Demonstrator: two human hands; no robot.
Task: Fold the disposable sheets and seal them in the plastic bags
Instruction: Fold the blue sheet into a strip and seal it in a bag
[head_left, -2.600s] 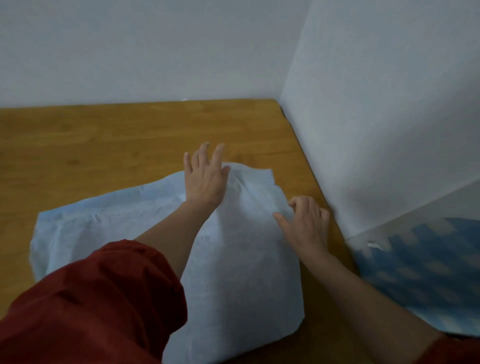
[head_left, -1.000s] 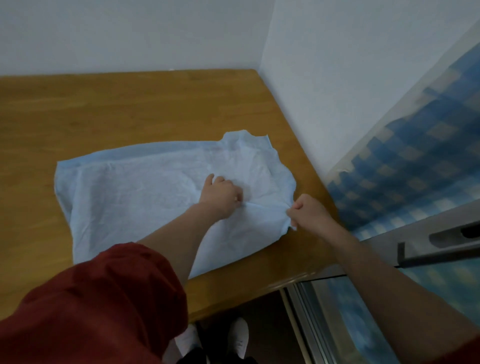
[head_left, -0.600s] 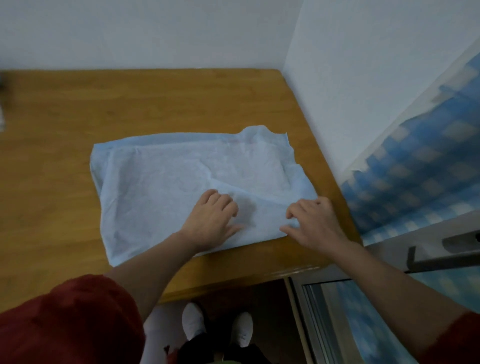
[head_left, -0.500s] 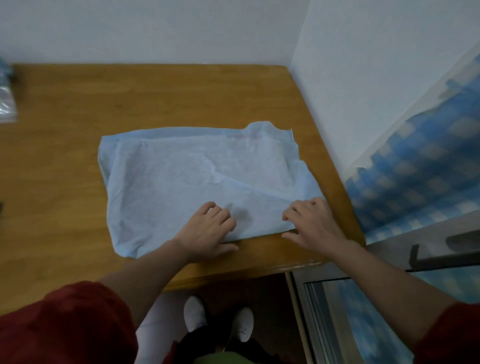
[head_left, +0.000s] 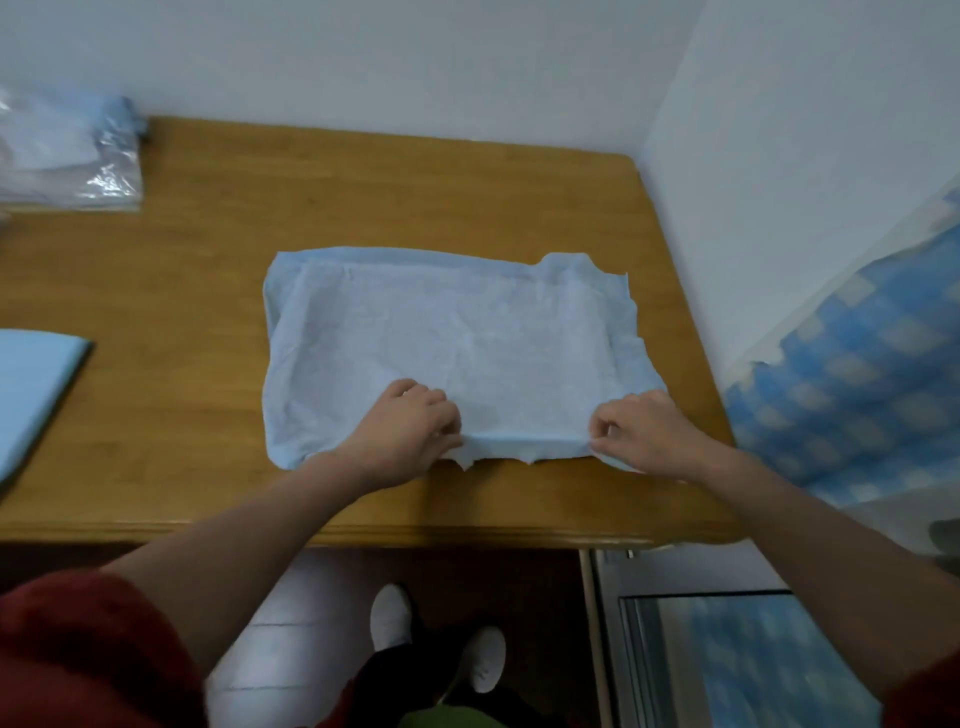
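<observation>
Head camera, left to right: far left of the left hand (head_left: 410, 431) sit the plastic bags (head_left: 67, 156) and a flat blue stack (head_left: 31, 384). The left hand's curled fingers pinch the blue sheet (head_left: 452, 338) at its near edge. The right hand (head_left: 644, 436) pinches the same edge. The sheet lies flat on the wooden table (head_left: 182, 291), just beyond both hands.

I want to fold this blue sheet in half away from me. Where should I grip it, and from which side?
Grip the near edge of the sheet, coming from the front of the table. It lies flat, and that ragged edge is free, so fingers slip under. The left hand and right hand pinch it there, set apart, which should lift it evenly.
</observation>
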